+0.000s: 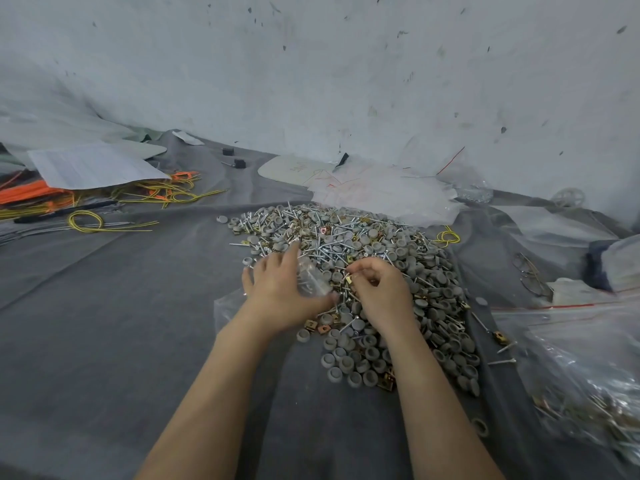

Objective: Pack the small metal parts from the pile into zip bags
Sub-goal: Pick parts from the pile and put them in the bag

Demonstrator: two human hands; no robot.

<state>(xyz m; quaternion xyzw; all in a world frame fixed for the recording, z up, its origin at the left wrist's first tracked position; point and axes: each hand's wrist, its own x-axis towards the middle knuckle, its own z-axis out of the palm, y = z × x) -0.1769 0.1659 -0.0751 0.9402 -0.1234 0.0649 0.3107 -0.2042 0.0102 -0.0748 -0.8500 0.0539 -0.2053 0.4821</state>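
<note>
From the head view, the pile [349, 268] of screws [323, 252], grey caps [346, 362] and brass clips lies on the grey cloth [104, 323], right of its middle and running toward its far edge. Both hands work over the pile's near-left part. The left hand [277, 289] holds a small clear zip bag [311, 278] against its thumb side, fingers fairly straight and reaching forward. The hand is blurred, so exactly how the thumb pins the bag is hard to tell. The right hand [377, 289] has its fingers curled, and thumb and forefinger pinch what looks like one brass clip [349, 279] just beside the bag. To do this step well, the bag's mouth should be spread and turned toward the right hand — it looks collapsed now, and a limp opening invites a drop back into the heap. Bringing the clip right to the mouth before letting go should also keep screw points from snagging the film. A filled bag [588, 393] lies at the cloth's right edge.
</note>
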